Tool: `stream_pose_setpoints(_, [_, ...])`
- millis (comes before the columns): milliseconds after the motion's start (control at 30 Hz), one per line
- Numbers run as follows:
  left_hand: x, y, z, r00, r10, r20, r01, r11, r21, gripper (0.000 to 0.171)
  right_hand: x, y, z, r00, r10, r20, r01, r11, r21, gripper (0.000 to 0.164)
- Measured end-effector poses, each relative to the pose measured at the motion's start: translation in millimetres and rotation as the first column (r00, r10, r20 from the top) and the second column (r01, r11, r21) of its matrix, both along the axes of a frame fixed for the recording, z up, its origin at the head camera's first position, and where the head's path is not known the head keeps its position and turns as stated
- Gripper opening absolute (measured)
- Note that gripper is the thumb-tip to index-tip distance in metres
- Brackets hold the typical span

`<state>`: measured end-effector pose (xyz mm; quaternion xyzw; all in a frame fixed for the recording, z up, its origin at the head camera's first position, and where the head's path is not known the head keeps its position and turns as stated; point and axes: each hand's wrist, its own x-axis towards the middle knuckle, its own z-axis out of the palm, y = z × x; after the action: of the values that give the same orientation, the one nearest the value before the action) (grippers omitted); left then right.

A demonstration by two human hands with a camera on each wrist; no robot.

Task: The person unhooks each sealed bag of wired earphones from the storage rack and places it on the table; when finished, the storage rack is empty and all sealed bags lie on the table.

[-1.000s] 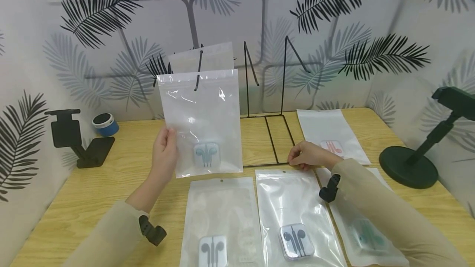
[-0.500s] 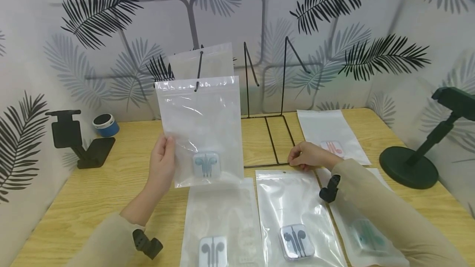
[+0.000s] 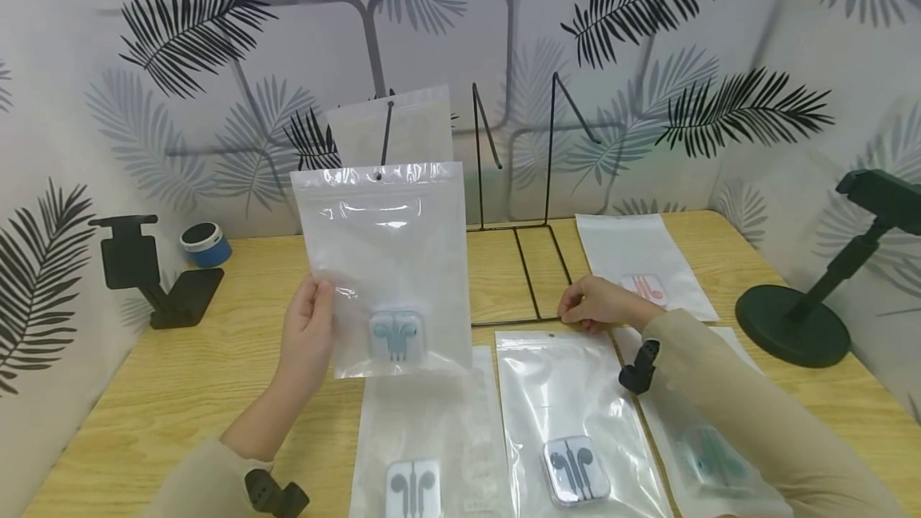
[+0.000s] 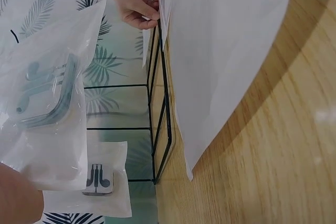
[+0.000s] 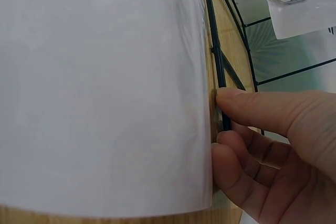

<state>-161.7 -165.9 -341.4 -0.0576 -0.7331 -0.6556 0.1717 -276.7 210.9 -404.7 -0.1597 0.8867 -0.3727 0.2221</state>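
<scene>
A white zip bag (image 3: pixel 396 262) with a boxed pair of pale blue earphones (image 3: pixel 397 336) in its lower part hangs before the left hook of the black wire rack (image 3: pixel 534 270). My left hand (image 3: pixel 308 326) holds this bag by its left edge, thumb in front. The bag's top hole lies at the hook's tip; whether the tip is still through it I cannot tell. Behind it, another bag (image 3: pixel 424 122) hangs on the same hook. With thumb and fingers, my right hand (image 5: pixel 273 145) pinches the base wire at the rack's front right corner.
Bagged earphones lie along the table front: one bag (image 3: pixel 432 414) at left, one (image 3: pixel 554 390) in the middle, one (image 3: pixel 734 422) under the right sleeve. A further bag (image 3: pixel 626 238) lies behind right. A black stand (image 3: pixel 791 324), phone holder (image 3: pixel 129 254) and blue speaker (image 3: pixel 205 244) stand at the sides.
My left hand has drawn the bag forward and down along the hook, from well onto the hook to its tip. My right hand has stayed on the rack's base.
</scene>
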Motion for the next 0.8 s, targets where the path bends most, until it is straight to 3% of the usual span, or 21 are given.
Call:
stream_pose_setpoints(400, [15.2,-18,8.3,1.000,0.001,-0.024,-0.004,0.995,-0.099,0.032,-2.2,1,-2.4,1.000,-0.008,0.008,0.008,1.000,0.002,0.005])
stream_pose_setpoints(700, [15.0,-52,12.4,0.992,0.107,-0.070,-0.110,0.993,-0.035,0.023,-0.6,0,-0.2,1.000,0.001,0.001,-0.001,1.000,0.005,0.005])
stream_pose_setpoints(800, [10.0,-66,9.6,0.979,0.184,-0.086,-0.187,0.982,-0.027,0.024,-0.6,0,0.6,1.000,0.002,-0.001,-0.002,1.000,0.006,0.006])
